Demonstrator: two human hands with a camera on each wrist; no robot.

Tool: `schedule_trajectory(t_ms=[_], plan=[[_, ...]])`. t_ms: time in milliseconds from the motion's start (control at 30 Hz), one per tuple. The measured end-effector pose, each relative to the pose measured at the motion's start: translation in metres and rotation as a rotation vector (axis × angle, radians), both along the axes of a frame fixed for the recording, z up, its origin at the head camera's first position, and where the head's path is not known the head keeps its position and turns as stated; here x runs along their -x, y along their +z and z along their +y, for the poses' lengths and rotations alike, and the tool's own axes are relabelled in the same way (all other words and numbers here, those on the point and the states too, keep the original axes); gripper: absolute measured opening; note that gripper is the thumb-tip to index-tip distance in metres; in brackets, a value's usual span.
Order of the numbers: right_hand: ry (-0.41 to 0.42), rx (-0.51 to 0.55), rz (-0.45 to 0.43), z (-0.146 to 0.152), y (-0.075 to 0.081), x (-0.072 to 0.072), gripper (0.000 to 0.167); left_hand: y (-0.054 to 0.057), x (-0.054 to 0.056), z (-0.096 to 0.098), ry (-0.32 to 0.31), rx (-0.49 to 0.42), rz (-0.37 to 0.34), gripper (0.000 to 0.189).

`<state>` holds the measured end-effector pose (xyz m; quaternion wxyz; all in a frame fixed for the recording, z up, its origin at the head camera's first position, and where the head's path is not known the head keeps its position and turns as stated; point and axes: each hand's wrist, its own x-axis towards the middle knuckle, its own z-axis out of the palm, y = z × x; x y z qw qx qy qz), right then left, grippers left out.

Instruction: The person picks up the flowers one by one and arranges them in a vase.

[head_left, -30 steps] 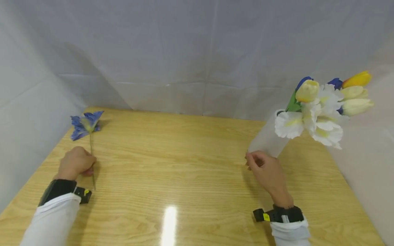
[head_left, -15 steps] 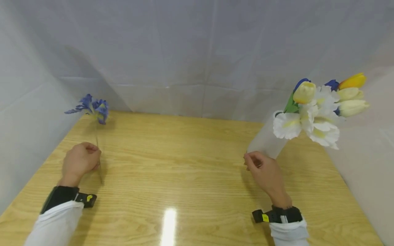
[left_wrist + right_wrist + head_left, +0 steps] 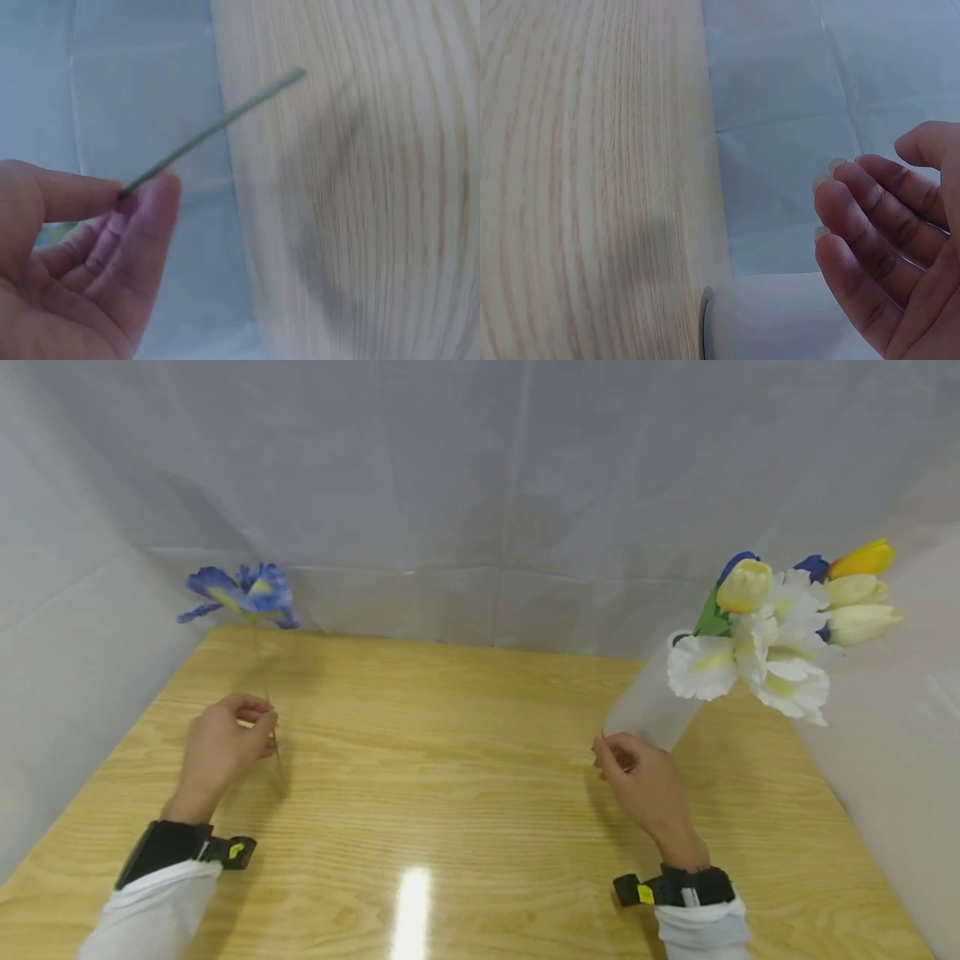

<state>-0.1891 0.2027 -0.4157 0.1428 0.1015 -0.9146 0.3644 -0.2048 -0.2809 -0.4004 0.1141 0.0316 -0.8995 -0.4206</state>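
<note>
A blue artificial iris (image 3: 262,596) is upright over the left side of the table, petals spread wide. My left hand (image 3: 225,745) pinches its thin stem between thumb and fingertips. The left wrist view shows the bare end of the green stem (image 3: 225,124) sticking out past the fingers. At the right, my right hand (image 3: 647,783) is beside the lower part of a white vase (image 3: 651,697), its fingers loosely bent. Thumb and fingers (image 3: 847,214) stand apart there, with nothing between them. White irises (image 3: 780,647) lean out of the vase mouth to the right.
The vase also bears pale yellow tulips (image 3: 862,622), an orange-yellow tulip (image 3: 862,560) and blue blooms (image 3: 812,566). Grey sheeting (image 3: 450,485) hangs behind the wooden table (image 3: 435,735), with light sheeting along both sides.
My left hand has moved right and a little forward with the blue iris, whose bloom has risen and turned more upright. My right hand has stayed almost still by the vase.
</note>
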Motion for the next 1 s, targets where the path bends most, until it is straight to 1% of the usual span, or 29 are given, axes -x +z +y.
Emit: schedule_trajectory(t_ms=[200,400,600,700,800,1000], plan=[[-0.004,-0.003,-0.006,-0.001,0.000,0.000,0.028,0.002,0.000,0.019,-0.083,-0.045,0.059,0.025],[0.001,0.000,-0.014,-0.003,0.001,0.001,0.030,0.006,-0.001,0.038,-0.172,-0.047,0.117,0.020],[0.010,0.003,-0.013,-0.004,0.000,0.001,0.029,0.006,-0.002,0.057,-0.229,-0.065,0.161,0.015],[0.012,-0.003,-0.010,-0.005,-0.001,0.001,0.028,0.005,-0.001,0.066,-0.253,-0.070,0.178,0.013],[0.016,0.001,-0.008,-0.007,-0.001,0.001,0.027,0.006,-0.001,0.077,-0.281,-0.074,0.178,0.011],[0.031,0.006,0.016,-0.012,0.000,0.003,0.026,0.007,-0.003,0.106,-0.365,-0.091,0.179,0.009]])
